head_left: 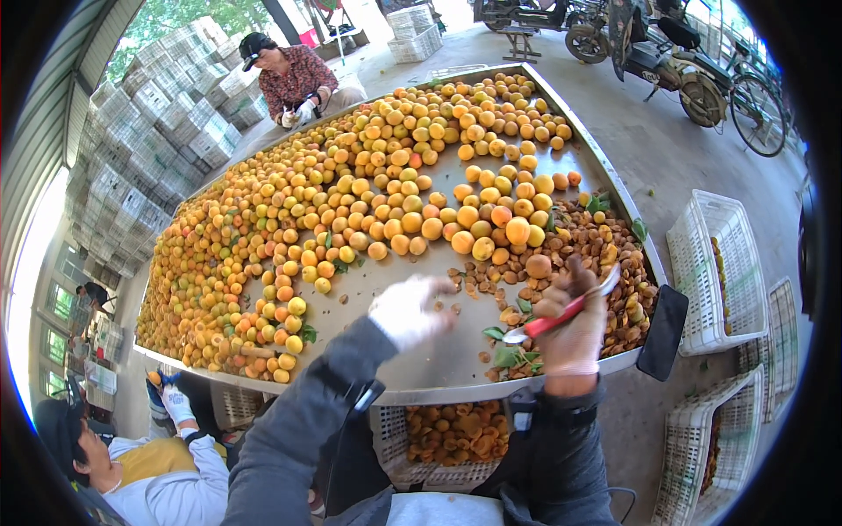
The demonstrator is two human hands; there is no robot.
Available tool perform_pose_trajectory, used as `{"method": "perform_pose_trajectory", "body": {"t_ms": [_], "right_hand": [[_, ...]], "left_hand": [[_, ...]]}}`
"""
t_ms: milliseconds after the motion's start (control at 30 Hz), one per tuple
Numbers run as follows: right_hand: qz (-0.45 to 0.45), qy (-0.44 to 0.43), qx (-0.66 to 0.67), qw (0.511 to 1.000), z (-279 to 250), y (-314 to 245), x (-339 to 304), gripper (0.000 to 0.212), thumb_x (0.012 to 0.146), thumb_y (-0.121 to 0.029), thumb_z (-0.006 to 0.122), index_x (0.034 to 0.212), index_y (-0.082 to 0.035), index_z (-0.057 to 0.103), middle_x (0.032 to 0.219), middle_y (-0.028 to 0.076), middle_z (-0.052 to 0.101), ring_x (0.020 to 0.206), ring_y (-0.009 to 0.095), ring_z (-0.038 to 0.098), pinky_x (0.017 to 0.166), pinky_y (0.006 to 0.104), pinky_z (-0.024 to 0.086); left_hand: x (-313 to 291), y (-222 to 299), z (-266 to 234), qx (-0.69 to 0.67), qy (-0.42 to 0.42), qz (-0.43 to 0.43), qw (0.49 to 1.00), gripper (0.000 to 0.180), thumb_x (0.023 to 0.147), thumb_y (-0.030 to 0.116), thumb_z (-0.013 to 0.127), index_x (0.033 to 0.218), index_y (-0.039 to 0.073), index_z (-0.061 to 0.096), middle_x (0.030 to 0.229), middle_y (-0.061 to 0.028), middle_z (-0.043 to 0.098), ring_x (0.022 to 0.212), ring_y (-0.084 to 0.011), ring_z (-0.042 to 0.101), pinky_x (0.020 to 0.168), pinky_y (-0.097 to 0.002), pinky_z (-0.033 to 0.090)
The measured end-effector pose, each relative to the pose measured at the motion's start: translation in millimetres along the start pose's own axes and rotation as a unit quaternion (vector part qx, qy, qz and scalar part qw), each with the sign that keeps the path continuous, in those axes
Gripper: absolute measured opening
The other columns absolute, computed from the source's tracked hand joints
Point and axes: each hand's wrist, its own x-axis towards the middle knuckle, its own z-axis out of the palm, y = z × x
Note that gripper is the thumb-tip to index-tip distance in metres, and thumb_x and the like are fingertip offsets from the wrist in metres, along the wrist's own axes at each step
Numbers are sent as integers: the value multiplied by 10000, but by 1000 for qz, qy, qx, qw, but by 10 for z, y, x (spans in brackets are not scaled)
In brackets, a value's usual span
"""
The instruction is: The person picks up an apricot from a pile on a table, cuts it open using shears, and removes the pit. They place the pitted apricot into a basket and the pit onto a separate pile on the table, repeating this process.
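My left hand (410,311), in a white glove, is over the bare metal near the table's front. Its fingers are stretched apart and slightly blurred, with no fruit visible in them. My right hand (570,329) is closed around a red-handled tool (561,317) with silvery ends; its exact kind is unclear. It hovers above a heap of brown apricot pits and scraps (614,302) at the table's right side. Whole apricots (386,197) cover much of the table, the closest ones just beyond my hands. Below the front edge, a crate holds halved apricots (456,431).
The metal table (412,364) has a raised rim. A dark phone (663,333) lies at its right corner. White plastic crates (719,272) stand to the right. One person (294,83) sits across the table, another (145,460) at lower left. Motorbikes (675,66) are parked behind.
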Motion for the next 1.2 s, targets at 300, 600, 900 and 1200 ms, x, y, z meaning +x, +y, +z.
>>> {"method": "perform_pose_trajectory", "body": {"t_ms": [300, 600, 900, 1200], "right_hand": [[72, -16, -211, 975, 200, 13, -288, 303, 940, -148, 514, 1215, -22, 513, 673, 8, 472, 424, 66, 353, 376, 222, 284], [75, -55, -388, 917, 195, 96, -272, 203, 923, -112, 559, 1100, -25, 608, 721, 24, 572, 384, 71, 416, 353, 202, 327], [-66, -184, -556, 808, -220, 739, -123, 241, 819, -42, 606, 1057, -24, 638, 867, 147, 666, 777, 207, 658, 716, 312, 514], [-77, -249, -576, 775, -4, 864, -325, 195, 804, -20, 588, 978, -23, 673, 786, 163, 660, 716, 198, 648, 674, 299, 500]], "left_hand": [[1463, -103, 739, 198, 83, -89, 973, 520, 839, 253, 633, 1328, 151, 491, 1329, -122, 482, 1056, -337, 613, 938, -389, 481], [940, -369, 721, -282, 126, -10, 951, 551, 788, 27, 679, 1292, 26, 459, 1158, -131, 579, 921, -198, 638, 780, -307, 540], [-432, -136, 451, -652, 82, 1, 754, 411, 924, 104, 595, 1301, 15, 456, 1258, -106, 520, 1075, -232, 593, 853, -350, 540], [-731, -559, 388, -684, 70, 34, 725, 581, 847, 87, 675, 1373, 39, 432, 1211, -125, 574, 1054, -227, 596, 939, -403, 495]]}}
